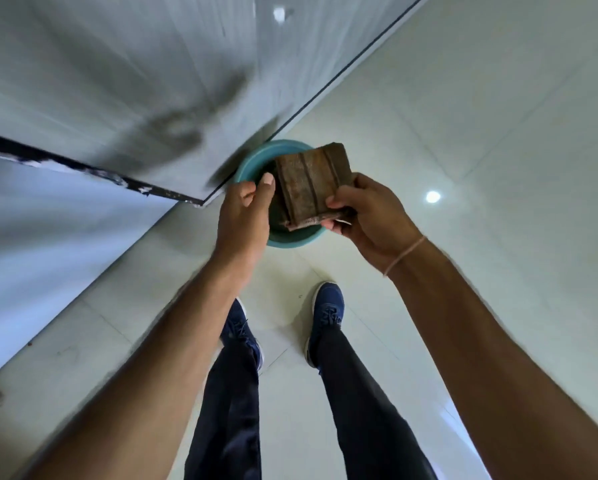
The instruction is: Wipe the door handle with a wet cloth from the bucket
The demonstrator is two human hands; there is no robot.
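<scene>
At centre frame, a person's right hand (pixel 366 216) pinches a folded brown cloth (pixel 313 185) above the teal bucket (pixel 252 161); the left hand (pixel 247 209) hovers open beside it. No door handle shows; the cloth apparently must next be carried there.

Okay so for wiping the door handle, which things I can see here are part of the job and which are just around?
Part of the job:
brown cloth, held folded in the right hand
teal bucket on the floor below it
left hand, open beside the cloth
door; its handle is blurred

Just around:
blue shoes
tiled floor
</scene>
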